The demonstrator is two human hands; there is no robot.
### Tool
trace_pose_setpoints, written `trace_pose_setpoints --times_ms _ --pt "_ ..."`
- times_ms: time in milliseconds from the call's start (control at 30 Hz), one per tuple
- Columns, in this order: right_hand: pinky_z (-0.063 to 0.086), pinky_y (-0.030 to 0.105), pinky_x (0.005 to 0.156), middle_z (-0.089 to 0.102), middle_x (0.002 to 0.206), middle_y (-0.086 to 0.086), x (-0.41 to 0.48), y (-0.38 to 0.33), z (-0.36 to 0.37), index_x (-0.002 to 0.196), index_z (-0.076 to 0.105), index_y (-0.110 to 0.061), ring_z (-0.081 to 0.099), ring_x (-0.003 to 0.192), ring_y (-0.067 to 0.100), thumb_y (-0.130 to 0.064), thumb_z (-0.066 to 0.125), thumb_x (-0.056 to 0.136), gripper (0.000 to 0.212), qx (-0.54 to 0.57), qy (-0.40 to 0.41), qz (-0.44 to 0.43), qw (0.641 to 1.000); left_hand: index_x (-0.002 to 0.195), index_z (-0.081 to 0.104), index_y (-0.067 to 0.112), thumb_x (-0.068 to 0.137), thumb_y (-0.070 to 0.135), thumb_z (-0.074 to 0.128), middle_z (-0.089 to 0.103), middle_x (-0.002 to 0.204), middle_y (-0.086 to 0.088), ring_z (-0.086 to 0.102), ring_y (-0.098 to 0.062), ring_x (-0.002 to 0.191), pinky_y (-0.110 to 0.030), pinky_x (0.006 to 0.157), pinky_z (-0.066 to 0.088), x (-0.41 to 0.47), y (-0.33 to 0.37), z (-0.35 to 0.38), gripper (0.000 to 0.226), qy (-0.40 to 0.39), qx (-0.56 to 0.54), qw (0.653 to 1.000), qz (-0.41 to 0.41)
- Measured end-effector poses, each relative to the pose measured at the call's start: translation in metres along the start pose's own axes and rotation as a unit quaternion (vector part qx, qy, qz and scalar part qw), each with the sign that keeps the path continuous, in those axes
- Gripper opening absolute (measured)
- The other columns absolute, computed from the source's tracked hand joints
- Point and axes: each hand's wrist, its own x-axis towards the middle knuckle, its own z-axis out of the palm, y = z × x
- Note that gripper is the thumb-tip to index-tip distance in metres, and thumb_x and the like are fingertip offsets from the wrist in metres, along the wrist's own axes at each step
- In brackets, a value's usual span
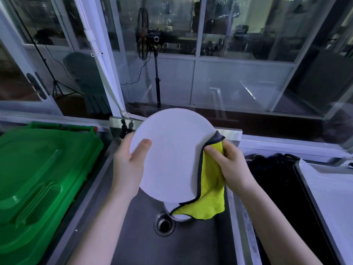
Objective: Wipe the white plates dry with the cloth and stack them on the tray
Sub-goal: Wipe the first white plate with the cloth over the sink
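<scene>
A round white plate [172,155] is held tilted above the steel sink [137,241]. My left hand [129,163] grips its left rim, thumb on the face. My right hand [231,165] holds a yellow cloth with a dark edge [210,190] against the plate's right rim; the cloth wraps round the edge and hangs down. Below the plate, part of another white plate [179,217] shows in the sink, mostly hidden. The tray [328,190], lined in white, lies at the far right.
A green plastic bin lid [38,178] fills the left side. The sink drain [164,223] sits under the plate. A dark mat or basin [277,180] lies between sink and tray. Glass partitions and a stand fan [145,33] are behind.
</scene>
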Motion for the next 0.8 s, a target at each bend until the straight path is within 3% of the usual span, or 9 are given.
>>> trace_pose_setpoints --times_ms 133,233,367,467,533,600,667,733,800 --pt "0.051 0.023 0.077 0.072 0.085 -0.007 0.018 -0.025 -0.002 0.091 0.067 -0.024 0.064 0.081 0.005 -0.017 0.071 0.089 0.008 -0.118 -0.057 -0.109 0.985 0.100 0.067 0.052 0.087 0.041 0.064 0.073 0.098 0.022 0.067 0.003 0.090 -0.018 0.077 0.050 0.018 0.013 -0.004 0.018 -0.150 0.115 0.980 0.063" --pt "0.046 0.027 0.074 0.066 0.079 -0.012 0.029 -0.038 0.007 0.084 0.062 -0.037 0.058 0.076 0.008 -0.021 0.073 0.087 0.019 -0.228 -0.120 -0.178 0.950 0.090 0.064 0.064 0.084 0.041 0.068 0.069 0.093 0.027 0.061 0.010 0.087 -0.006 0.076 0.042 0.027 0.025 0.002 0.024 -0.220 0.204 0.947 0.118" --pt "0.047 0.021 0.070 0.066 0.076 -0.013 0.025 -0.028 0.004 0.085 0.066 -0.031 0.056 0.074 0.001 -0.021 0.070 0.089 0.012 -0.142 -0.096 -0.151 0.974 0.090 0.071 0.038 0.082 0.041 0.069 0.071 0.092 0.004 0.061 0.001 0.081 -0.023 0.079 0.048 0.019 0.013 -0.004 0.009 -0.128 0.113 0.982 0.077" --pt "0.053 0.034 0.075 0.072 0.088 0.005 0.012 -0.008 0.000 0.095 0.068 -0.016 0.062 0.081 0.008 -0.019 0.069 0.090 0.005 -0.070 -0.039 -0.062 0.995 0.090 0.072 0.045 0.082 0.037 0.066 0.075 0.091 0.011 0.069 -0.011 0.086 -0.040 0.081 0.056 -0.003 -0.001 -0.002 0.013 -0.013 0.019 0.999 -0.027" --pt "0.054 0.024 0.071 0.075 0.092 -0.002 0.003 0.000 -0.002 0.099 0.069 -0.019 0.067 0.085 0.005 -0.016 0.068 0.091 0.009 -0.048 -0.031 -0.048 0.997 0.091 0.072 0.046 0.083 0.038 0.064 0.076 0.094 0.013 0.071 -0.012 0.089 -0.044 0.079 0.056 -0.011 -0.004 -0.001 0.014 -0.010 0.021 0.999 -0.047" --pt "0.050 0.014 0.071 0.075 0.092 -0.013 0.000 -0.004 -0.004 0.098 0.069 -0.027 0.068 0.086 -0.001 -0.013 0.068 0.090 0.016 -0.039 -0.057 -0.054 0.996 0.093 0.070 0.049 0.084 0.041 0.063 0.076 0.095 0.016 0.071 -0.004 0.086 -0.032 0.074 0.055 -0.006 0.002 -0.006 0.014 -0.073 0.060 0.995 -0.019" --pt "0.051 0.018 0.073 0.074 0.089 -0.013 0.004 -0.013 -0.003 0.095 0.069 -0.026 0.067 0.086 0.001 -0.014 0.068 0.090 0.014 -0.076 -0.101 -0.065 0.990 0.097 0.068 0.050 0.084 0.043 0.064 0.074 0.096 0.019 0.069 -0.002 0.089 -0.023 0.076 0.052 0.008 0.012 -0.008 0.015 -0.170 0.139 0.975 0.030" --pt "0.051 0.030 0.077 0.071 0.084 -0.005 0.011 -0.023 0.006 0.088 0.067 -0.024 0.062 0.082 0.006 -0.017 0.070 0.089 0.008 -0.171 -0.139 -0.104 0.970 0.100 0.064 0.047 0.083 0.049 0.066 0.071 0.096 0.017 0.065 -0.008 0.092 -0.026 0.082 0.048 0.021 0.023 -0.001 0.018 -0.264 0.246 0.930 0.068" --pt "0.046 0.029 0.077 0.066 0.078 -0.008 0.016 -0.028 0.017 0.083 0.061 -0.035 0.056 0.076 0.006 -0.022 0.071 0.089 0.017 -0.234 -0.148 -0.139 0.951 0.096 0.063 0.047 0.082 0.047 0.075 0.069 0.097 0.018 0.063 -0.006 0.095 -0.031 0.085 0.046 0.030 0.030 0.005 0.018 -0.295 0.287 0.908 0.077"
